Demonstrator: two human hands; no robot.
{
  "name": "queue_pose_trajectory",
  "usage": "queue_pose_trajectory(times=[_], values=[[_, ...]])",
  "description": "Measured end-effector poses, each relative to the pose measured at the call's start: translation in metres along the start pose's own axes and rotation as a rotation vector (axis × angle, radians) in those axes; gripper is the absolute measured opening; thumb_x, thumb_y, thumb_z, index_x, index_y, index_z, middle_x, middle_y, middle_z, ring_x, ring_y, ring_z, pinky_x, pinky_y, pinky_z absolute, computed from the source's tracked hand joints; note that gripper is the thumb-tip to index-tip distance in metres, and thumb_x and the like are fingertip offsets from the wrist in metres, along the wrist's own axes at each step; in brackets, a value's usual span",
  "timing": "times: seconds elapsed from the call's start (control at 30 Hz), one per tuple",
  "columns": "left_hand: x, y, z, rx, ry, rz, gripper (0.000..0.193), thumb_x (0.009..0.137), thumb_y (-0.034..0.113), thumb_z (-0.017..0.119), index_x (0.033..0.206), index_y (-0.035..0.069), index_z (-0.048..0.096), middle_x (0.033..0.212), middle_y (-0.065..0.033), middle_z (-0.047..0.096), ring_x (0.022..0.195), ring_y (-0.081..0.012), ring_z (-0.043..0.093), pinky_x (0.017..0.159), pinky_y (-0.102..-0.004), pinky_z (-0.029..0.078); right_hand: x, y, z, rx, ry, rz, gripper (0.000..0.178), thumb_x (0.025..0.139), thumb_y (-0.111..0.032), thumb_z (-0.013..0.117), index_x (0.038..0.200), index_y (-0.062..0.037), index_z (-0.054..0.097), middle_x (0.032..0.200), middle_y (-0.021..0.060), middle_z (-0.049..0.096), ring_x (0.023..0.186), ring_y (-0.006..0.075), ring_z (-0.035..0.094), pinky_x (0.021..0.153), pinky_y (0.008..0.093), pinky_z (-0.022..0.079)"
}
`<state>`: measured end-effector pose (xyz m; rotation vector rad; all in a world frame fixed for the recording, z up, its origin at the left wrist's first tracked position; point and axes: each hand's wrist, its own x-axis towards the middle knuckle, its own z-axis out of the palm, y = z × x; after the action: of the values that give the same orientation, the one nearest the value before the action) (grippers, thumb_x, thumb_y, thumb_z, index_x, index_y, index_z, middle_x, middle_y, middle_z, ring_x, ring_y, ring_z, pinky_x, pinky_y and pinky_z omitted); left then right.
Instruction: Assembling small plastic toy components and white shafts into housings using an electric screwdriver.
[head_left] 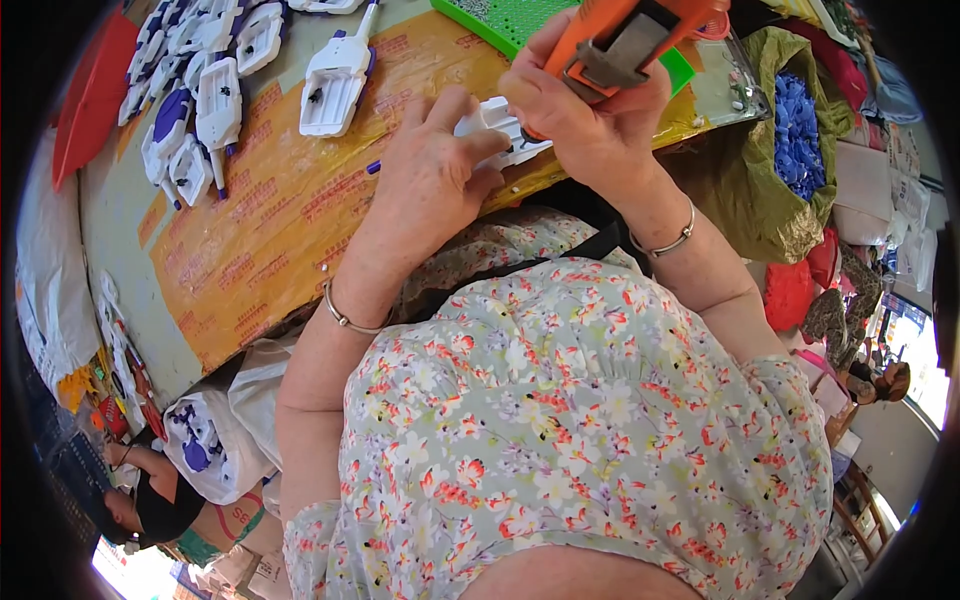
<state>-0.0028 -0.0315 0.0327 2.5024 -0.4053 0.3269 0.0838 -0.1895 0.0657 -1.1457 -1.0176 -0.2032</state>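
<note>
Clock directions are taken from the centre of the view. The white case (495, 118) lies on the table (112, 235) at 12 o'clock, close to the near edge, partly covered by both hands. The left hand (435, 165) arches over it, probably to steady it against the table; its fingers are bent, but whether they pinch the case cannot be told. At 1 o'clock, the right hand (600, 115) has its fingers wrapped firmly around an orange power tool (625, 45). The tool is held above table level, apparently for downward use; its working tip cannot be made out.

A similar case (335, 90) lies at 11 o'clock, hollow side up, presumably for access to its interior. It is a smooth, plastic-looking shell: a ribbed, tapered box with a narrow neck and a purple edge. More white cases (218, 100) form a loose cluster at 10 o'clock, some overlapping, probably set aside to leave working room.

The green tray (510, 32) at 12 o'clock has a perforated floor and a raised rim, which likely retains the small metallic pieces (468, 8) inside. Glossy tan tape (245, 260) covers much of the table, possibly as surface protection. At 2 o'clock, a creased olive bag (755, 205) stands open around blue parts (797, 135).
</note>
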Motion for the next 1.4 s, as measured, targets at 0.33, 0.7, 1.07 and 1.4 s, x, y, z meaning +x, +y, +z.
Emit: queue_pose_trajectory(times=[0.33, 0.7, 1.07, 1.4], values=[[0.005, -0.003, -0.002, -0.021, 0.002, -0.006, 0.070, 0.067, 0.006, 0.084, 0.132, 0.005, 0.059, 0.115, -0.0167, 0.061, 0.109, -0.0401, 0.056, 0.091, -0.0481, 0.052, -0.007, -0.011, -0.028, 0.047, 0.159, 0.129, 0.039, 0.090, -0.019, 0.076, 0.116, 0.0030, 0.056, 0.084, 0.0098, 0.063, 0.072, 0.0176, 0.061, 0.065, 0.0330, 0.052], [0.006, -0.024, -0.025, -0.557, 0.026, -0.455, 0.051, 0.075, 0.005, 0.084, 0.123, 0.000, 0.066, 0.112, -0.0046, 0.067, 0.102, -0.0138, 0.063, 0.091, -0.0303, 0.052, -0.023, -0.034, -0.032, -0.008, 0.294, 0.258, 0.037, 0.088, -0.015, 0.076, 0.112, 0.0020, 0.053, 0.079, 0.0091, 0.059, 0.067, 0.0181, 0.058, 0.060, 0.0335, 0.049], [0.036, -0.095, -0.047, 0.128, 0.095, -0.588, 0.092, 0.066, 0.048, 0.090, 0.138, 0.000, 0.056, 0.118, -0.0261, 0.057, 0.116, -0.0378, 0.058, 0.094, -0.0454, 0.052, -0.028, -0.028, -0.023, -0.019, 0.257, 0.316, 0.035, 0.086, -0.009, 0.080, 0.107, 0.0030, 0.056, 0.083, 0.0095, 0.063, 0.072, 0.0167, 0.061, 0.065, 0.0314, 0.051], [-0.042, -0.057, -0.074, -0.340, 0.014, -0.424, 0.067, 0.063, 0.024, 0.088, 0.125, 0.005, 0.068, 0.128, -0.0126, 0.052, 0.120, -0.0272, 0.057, 0.101, -0.0378, 0.049, -0.023, -0.020, -0.013, 0.044, 0.288, 0.332, 0.037, 0.086, -0.012, 0.079, 0.111, 0.0023, 0.056, 0.082, 0.0100, 0.064, 0.072, 0.0177, 0.061, 0.069, 0.0352, 0.053]])
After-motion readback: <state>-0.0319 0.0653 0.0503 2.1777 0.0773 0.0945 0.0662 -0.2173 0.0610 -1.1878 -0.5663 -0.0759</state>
